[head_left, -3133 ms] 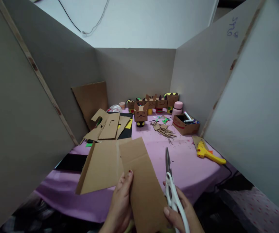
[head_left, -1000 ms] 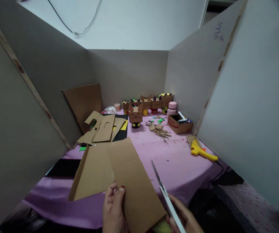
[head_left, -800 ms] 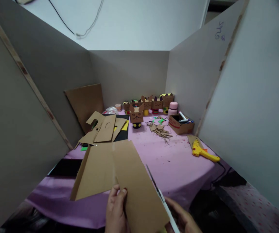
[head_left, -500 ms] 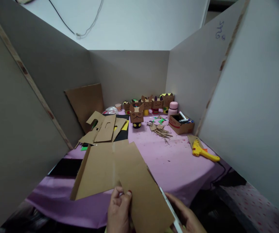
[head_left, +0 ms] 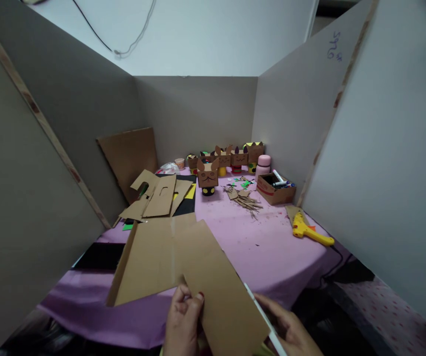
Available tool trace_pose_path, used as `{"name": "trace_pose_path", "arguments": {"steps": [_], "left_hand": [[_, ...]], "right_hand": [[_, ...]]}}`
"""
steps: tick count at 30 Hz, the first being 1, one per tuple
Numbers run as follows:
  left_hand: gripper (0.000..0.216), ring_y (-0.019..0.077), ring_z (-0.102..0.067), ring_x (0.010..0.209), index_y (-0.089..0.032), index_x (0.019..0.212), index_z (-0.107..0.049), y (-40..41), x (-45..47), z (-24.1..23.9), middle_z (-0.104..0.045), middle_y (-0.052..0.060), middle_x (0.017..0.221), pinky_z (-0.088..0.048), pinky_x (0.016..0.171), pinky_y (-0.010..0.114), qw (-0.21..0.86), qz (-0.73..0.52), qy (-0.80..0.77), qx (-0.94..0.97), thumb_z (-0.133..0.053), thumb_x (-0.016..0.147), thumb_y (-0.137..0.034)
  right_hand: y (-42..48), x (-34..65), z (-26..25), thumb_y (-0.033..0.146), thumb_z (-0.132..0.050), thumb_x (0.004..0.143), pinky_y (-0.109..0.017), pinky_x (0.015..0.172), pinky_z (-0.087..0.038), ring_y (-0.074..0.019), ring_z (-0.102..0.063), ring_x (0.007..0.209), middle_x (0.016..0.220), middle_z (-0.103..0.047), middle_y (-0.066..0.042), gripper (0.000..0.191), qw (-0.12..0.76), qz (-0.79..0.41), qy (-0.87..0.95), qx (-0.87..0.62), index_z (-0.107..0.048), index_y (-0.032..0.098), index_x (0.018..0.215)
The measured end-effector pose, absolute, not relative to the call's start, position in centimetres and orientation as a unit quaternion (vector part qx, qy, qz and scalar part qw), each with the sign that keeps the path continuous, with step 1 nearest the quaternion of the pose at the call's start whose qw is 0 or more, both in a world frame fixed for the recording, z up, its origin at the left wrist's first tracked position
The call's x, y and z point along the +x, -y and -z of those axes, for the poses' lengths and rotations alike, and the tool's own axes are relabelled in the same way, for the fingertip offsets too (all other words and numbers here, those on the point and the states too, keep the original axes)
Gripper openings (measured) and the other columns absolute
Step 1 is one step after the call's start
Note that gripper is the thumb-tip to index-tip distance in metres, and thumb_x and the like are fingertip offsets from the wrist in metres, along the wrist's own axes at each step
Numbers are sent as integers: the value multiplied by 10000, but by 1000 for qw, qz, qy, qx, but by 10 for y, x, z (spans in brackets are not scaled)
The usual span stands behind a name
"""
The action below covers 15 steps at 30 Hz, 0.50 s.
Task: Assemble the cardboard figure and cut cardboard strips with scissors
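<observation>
My left hand [head_left: 183, 321] pinches the near edge of a long brown cardboard strip [head_left: 216, 282] that slants up toward me at the bottom centre. My right hand [head_left: 290, 329] is closed round the white handles of a pair of scissors [head_left: 263, 321]; their blades run under the strip's right edge and are mostly hidden by the cardboard. A larger folded cardboard sheet [head_left: 149, 257] lies on the purple tablecloth [head_left: 265, 242] just behind the strip.
Cut cardboard shapes [head_left: 157, 195] lie at the left. Cardboard animal figures [head_left: 207, 173] stand at the back with a pink bottle [head_left: 263, 165] and a marker box [head_left: 274, 188]. Scraps [head_left: 244, 198] are mid-table, a yellow glue gun [head_left: 309, 230] at right. Panels wall all sides.
The scissors swung from standing free right of the strip to under its right edge, blades now hidden. The strip tilted toward the right and my left hand shifted slightly along its edge.
</observation>
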<state>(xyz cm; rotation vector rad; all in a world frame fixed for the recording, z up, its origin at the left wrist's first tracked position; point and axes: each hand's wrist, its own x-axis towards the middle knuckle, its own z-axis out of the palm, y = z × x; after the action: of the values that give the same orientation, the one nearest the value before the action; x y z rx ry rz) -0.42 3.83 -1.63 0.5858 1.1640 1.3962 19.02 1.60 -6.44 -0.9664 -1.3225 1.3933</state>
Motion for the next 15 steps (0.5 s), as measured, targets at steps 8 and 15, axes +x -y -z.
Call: {"name": "trace_pose_path", "arguments": {"steps": [8, 15], "left_hand": [[366, 71, -392, 312, -242, 695, -388, -38, -1, 10, -475, -114, 386, -224, 355, 169, 579, -606, -498, 224, -720, 545, -281], [353, 78, -461, 368, -238, 703, -379, -35, 0, 6, -517, -102, 414, -304, 409, 163, 552, -622, -498, 246, -706, 573, -267]], "right_hand": [[-15, 190, 69, 436, -658, 693, -388, 985, -373, -287, -510, 1159, 1229, -600, -99, 540, 490, -544, 544, -410, -572, 241, 1189], [-20, 213, 71, 145, -576, 711, -424, 991, -367, -288, -504, 1162, 1259, -577, -76, 530, 437, -380, 635, -512, -536, 248, 1229]]}}
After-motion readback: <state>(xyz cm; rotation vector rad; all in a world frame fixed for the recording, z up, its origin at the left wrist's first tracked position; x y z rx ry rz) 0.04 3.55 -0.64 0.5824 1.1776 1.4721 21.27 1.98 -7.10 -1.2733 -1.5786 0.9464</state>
